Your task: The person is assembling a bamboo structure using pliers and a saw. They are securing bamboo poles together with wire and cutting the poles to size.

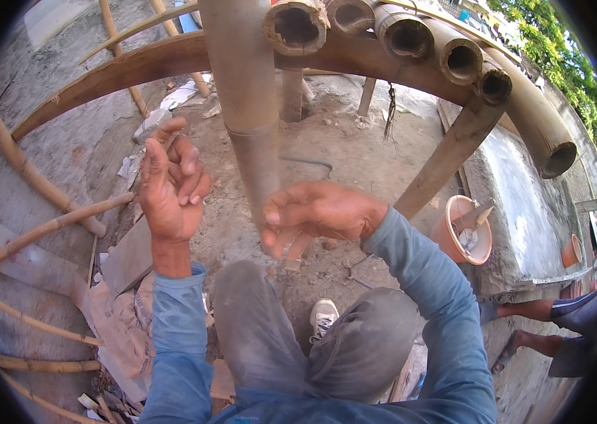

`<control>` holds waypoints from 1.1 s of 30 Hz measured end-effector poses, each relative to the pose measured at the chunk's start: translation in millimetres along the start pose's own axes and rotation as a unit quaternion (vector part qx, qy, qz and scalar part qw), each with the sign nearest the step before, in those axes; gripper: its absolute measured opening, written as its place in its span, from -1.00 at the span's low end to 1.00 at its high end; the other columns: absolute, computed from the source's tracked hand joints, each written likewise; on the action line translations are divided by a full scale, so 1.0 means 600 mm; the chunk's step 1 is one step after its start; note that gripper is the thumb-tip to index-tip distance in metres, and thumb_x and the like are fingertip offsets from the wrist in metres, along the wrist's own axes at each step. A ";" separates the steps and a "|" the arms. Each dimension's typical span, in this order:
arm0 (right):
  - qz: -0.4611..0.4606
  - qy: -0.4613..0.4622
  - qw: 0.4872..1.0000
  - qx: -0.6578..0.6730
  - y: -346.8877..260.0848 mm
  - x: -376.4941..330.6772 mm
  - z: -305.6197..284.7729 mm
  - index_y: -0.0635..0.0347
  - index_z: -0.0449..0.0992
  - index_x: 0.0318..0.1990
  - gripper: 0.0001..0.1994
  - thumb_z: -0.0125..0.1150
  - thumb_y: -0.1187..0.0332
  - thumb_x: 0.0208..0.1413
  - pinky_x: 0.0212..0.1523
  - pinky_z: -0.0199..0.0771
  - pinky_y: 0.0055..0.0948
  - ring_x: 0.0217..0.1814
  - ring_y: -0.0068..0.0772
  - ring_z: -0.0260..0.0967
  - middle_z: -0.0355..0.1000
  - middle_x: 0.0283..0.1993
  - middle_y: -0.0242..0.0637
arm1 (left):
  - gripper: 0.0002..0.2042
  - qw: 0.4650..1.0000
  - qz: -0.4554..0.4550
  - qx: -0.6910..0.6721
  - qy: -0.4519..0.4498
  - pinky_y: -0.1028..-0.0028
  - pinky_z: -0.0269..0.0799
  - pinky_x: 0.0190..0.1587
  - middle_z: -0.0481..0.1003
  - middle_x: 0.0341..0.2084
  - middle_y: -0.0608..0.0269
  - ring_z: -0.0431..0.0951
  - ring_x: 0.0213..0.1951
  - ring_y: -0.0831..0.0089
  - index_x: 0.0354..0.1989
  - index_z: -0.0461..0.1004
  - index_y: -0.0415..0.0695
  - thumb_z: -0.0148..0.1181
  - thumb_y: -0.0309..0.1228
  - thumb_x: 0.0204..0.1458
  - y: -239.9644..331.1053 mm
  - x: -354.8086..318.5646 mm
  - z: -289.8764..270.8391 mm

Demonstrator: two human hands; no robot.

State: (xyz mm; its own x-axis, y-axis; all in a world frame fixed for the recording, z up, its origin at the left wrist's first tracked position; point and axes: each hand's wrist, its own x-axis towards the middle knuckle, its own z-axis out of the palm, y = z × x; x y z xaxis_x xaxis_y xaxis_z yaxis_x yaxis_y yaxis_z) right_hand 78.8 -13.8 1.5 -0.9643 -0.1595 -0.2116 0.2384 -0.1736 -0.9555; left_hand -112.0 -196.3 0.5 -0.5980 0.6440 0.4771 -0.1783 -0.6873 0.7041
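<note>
A thick upright bamboo post (245, 92) stands in front of me, between my hands. My left hand (175, 191) is raised to the left of it, palm turned inward and fingers curled toward the thumb. A faint thin line shows near its fingertips, too fine to name. Beside the lower part of the post is my right hand (323, 212), its fingers bent and pressed together. Whatever they pinch is too small or hidden to make out. Above, a split bamboo beam (150, 63) crosses behind the post.
Several cut bamboo poles (404, 35) lie overhead, open ends toward me. A slanted bamboo brace (454, 155) stands at right. An orange bucket (443, 244) holds a handled tool. Paper sacks (122, 318) and bamboo sticks (51, 233) lie left. Another person's legs (531, 311) are at far right.
</note>
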 end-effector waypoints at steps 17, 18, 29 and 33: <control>-0.055 0.032 0.998 0.023 0.015 -0.061 -0.001 0.21 0.57 0.07 -0.62 -0.01 0.07 0.57 -0.57 -0.05 -0.62 -0.57 -0.76 -0.07 0.14 -0.50 -0.64 | -0.75 0.900 0.045 -0.375 0.217 0.29 0.41 0.04 0.21 -0.51 0.31 0.26 -0.33 0.42 -0.06 0.44 -0.26 -0.04 -0.31 0.50 0.055 0.073 -0.062; -0.079 0.044 0.996 -0.027 0.015 -0.066 0.002 0.21 0.57 0.07 -0.61 -0.01 0.07 0.57 -0.56 -0.05 -0.61 -0.56 -0.75 -0.07 0.13 -0.50 -0.64 | -0.75 0.906 0.039 -0.385 0.174 0.28 0.42 0.05 0.22 -0.51 0.32 0.28 -0.32 0.42 -0.06 0.45 -0.25 -0.03 -0.30 0.50 0.046 0.069 -0.069; -0.130 0.263 0.939 -0.181 -0.028 -0.227 -0.005 0.18 0.67 0.06 -0.61 0.06 0.06 0.52 -0.47 0.12 -0.54 -0.47 -0.75 0.14 0.26 -0.49 -0.59 | -0.67 0.988 -0.116 0.066 0.074 0.43 0.64 -0.15 0.30 -0.58 0.45 0.48 -0.42 0.54 -0.35 0.54 -0.11 0.26 -0.12 0.37 0.016 0.019 -0.043; -0.186 0.233 0.875 -0.382 0.031 -0.202 0.020 0.24 0.61 0.17 -0.71 0.12 0.29 0.47 -0.34 0.46 -0.24 -0.40 -0.16 0.54 0.65 -0.24 -0.17 | -0.72 0.976 -0.122 -0.125 0.130 0.46 0.59 -0.18 0.32 -0.58 0.44 0.43 -0.44 0.57 -0.41 0.52 -0.12 0.32 -0.27 0.34 0.038 0.037 -0.044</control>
State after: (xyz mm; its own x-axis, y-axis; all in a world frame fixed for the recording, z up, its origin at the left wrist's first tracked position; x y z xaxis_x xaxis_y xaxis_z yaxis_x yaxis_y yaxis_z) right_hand 201.7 -9.4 11.8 -0.9431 0.2149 0.2536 -0.0776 0.5994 -0.7967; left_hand -149.7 -206.5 13.2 -0.6869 0.7134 0.1386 -0.5053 -0.6059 0.6144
